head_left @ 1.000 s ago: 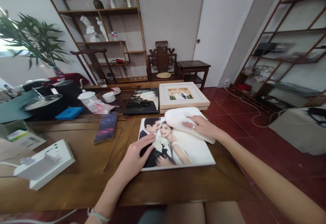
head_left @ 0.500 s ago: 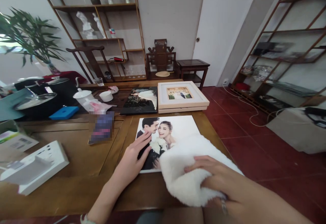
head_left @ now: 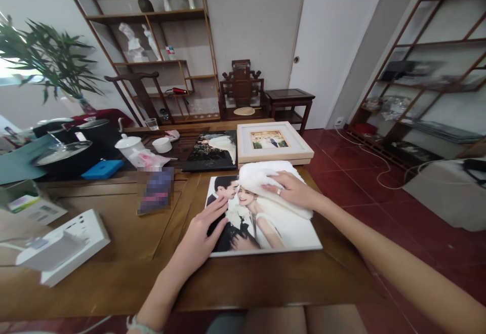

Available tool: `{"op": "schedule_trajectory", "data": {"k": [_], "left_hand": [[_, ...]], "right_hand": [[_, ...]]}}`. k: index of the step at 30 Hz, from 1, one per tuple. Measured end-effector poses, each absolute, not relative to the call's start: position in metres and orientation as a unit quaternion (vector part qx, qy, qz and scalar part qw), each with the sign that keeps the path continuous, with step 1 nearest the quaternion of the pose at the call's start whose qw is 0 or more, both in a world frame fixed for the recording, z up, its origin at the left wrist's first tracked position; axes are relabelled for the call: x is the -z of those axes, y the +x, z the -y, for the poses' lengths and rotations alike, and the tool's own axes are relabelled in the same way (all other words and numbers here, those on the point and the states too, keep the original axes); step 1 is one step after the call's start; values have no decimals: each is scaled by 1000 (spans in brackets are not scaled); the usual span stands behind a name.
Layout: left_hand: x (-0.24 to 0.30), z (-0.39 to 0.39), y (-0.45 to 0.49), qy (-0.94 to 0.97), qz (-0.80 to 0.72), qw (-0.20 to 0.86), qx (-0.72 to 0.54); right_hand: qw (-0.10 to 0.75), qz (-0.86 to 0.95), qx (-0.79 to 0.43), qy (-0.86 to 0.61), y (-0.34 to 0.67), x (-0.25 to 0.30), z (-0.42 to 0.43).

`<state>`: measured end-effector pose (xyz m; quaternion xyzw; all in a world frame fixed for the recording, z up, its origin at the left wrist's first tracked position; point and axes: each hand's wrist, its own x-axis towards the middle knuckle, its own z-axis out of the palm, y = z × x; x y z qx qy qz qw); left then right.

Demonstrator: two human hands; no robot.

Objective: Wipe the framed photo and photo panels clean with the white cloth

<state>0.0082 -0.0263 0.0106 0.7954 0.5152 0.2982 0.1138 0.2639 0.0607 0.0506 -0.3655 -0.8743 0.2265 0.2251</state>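
Observation:
A wedding photo panel [head_left: 273, 235] lies flat near the table's front edge, showing a couple. My left hand [head_left: 205, 227] rests on its left side with the fingers stretched out flat. On the panel's upper right part lies a white fluffy towel [head_left: 299, 202], bunched up and overhanging the far edge. My right hand [head_left: 290, 190] grips the towel from above, pressing it on the panel; a ring shows on one finger. The towel hides the panel's upper right corner.
Behind the panel, a dark photo panel [head_left: 212, 149] lies beside a light wooden picture frame [head_left: 275, 141]. To the left on the wooden table [head_left: 125, 278] are a white power strip [head_left: 76, 248], a blue box [head_left: 102, 169], a lidded pot [head_left: 63, 157] and white cups.
My right hand has moved the towel from the panel's lower right corner away from me to its upper right part. The left hand keeps its place on the panel.

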Motion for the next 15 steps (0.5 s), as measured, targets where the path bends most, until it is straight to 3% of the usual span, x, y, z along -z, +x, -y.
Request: {"op": "schedule_trajectory", "data": {"k": [7, 15], "left_hand": [[-12, 24, 8, 787, -519, 124, -311], [-13, 25, 10, 789, -520, 130, -301]], "right_hand": [[219, 865, -221, -393, 267, -45, -15], [183, 895, -283, -292, 270, -61, 63]]}}
